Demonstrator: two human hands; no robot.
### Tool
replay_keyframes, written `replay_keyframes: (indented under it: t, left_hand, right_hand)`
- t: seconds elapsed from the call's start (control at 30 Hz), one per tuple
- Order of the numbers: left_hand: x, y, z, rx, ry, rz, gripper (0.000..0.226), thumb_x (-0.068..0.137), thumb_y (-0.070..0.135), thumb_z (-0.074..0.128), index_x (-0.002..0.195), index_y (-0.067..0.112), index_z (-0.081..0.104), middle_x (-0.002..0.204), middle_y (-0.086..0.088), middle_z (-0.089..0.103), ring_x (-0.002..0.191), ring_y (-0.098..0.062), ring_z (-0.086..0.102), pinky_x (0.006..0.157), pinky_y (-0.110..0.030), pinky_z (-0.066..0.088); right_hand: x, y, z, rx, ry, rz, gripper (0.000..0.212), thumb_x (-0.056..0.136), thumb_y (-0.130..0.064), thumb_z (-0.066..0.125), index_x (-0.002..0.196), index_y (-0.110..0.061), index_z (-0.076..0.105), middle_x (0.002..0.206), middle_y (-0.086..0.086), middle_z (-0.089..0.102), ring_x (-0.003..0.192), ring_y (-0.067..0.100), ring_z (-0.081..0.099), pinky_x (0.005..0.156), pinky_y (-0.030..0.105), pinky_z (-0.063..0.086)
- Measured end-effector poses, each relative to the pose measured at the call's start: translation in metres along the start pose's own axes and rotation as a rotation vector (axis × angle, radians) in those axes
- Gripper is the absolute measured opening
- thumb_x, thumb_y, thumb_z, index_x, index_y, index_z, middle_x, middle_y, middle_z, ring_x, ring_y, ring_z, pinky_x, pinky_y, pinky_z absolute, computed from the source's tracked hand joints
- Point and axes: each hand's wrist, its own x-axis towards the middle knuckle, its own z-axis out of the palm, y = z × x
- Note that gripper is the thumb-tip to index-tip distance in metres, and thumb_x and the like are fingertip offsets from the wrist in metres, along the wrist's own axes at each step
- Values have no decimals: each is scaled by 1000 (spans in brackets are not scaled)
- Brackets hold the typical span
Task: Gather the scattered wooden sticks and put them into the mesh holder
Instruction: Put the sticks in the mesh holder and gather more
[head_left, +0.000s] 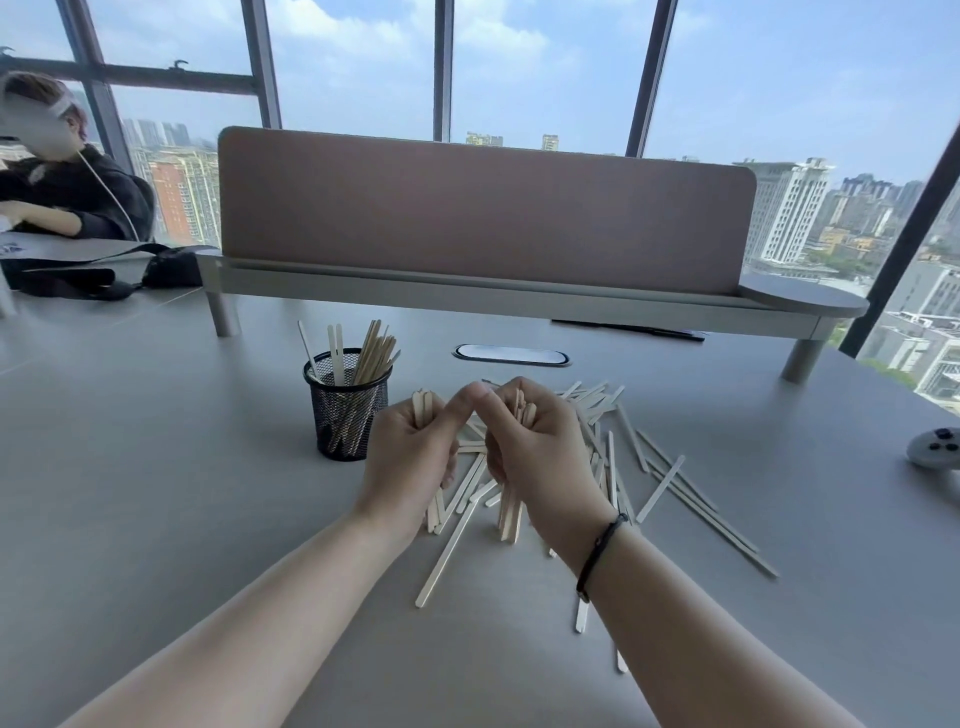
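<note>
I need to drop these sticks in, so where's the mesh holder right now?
In the head view, the black mesh holder stands upright on the grey table, just left of the left hand and already holding some sticks.

Single head view, facing forward-down over table (156, 467); hands close, edges seemingly warped.

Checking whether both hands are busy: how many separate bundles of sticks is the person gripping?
2. One bundle is upright in the left hand, beside the mesh holder; the other is in the right hand, over the loose sticks. Fingers hide part of each.
</note>
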Motion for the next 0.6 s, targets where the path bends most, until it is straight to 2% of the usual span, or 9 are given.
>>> replay_keyframes:
  t: [0.13, 0.27, 0.33, 0.43, 0.53, 0.6]
  left_hand:
    - [0, -3, 0, 24, -67, -68, 54, 76, 58, 68, 51, 20, 40, 47, -5, 32, 39, -16, 27, 43, -24, 23]
    - [3, 3, 2, 6, -23, -79, 63, 97, 39, 62, 43, 20, 36, 44, -5, 29, 35, -16, 23, 42, -20, 19]
    - [10, 18, -1, -46, 7, -48, 65, 99, 29, 59, 39, 22, 34, 40, -2, 28, 34, -15, 22, 42, -19, 19]
    - [34, 50, -15, -113, 72, 1, 69, 99, 27, 57, 38, 24, 26, 37, 5, 23, 34, -14, 18, 44, -21, 16]
    - [72, 81, -40, -120, 166, 52, 72, 101, 34, 54, 34, 21, 32, 35, 5, 28, 33, -13, 26, 42, -21, 25]
    - [99, 93, -57, -98, 219, 68, 66, 101, 41, 55, 40, 22, 39, 38, 2, 36, 37, -16, 38, 48, -25, 34]
  right_hand:
    - [-1, 2, 2, -59, -60, 90, 67, 88, -49, 63, 63, 6, 34, 51, 11, 29, 44, 19, 24, 45, 31, 23]
    - [6, -4, 6, -11, -30, 234, 60, 95, -37, 59, 44, -21, 33, 42, 4, 27, 37, 16, 21, 43, 23, 20]
    - [15, -10, 14, 30, -55, 261, 61, 96, -34, 58, 42, -23, 33, 40, 0, 27, 37, 15, 20, 43, 23, 18]
    - [40, -29, 35, 156, -57, 272, 62, 97, -34, 56, 41, -24, 30, 41, -4, 24, 38, 14, 16, 44, 24, 15]
    - [77, -54, 64, 231, -5, 201, 64, 96, -43, 55, 41, -24, 29, 41, -2, 26, 37, 15, 21, 44, 25, 22]
    - [100, -66, 85, 241, 27, 154, 64, 96, -49, 54, 42, -23, 32, 42, 0, 30, 35, 15, 29, 47, 27, 32]
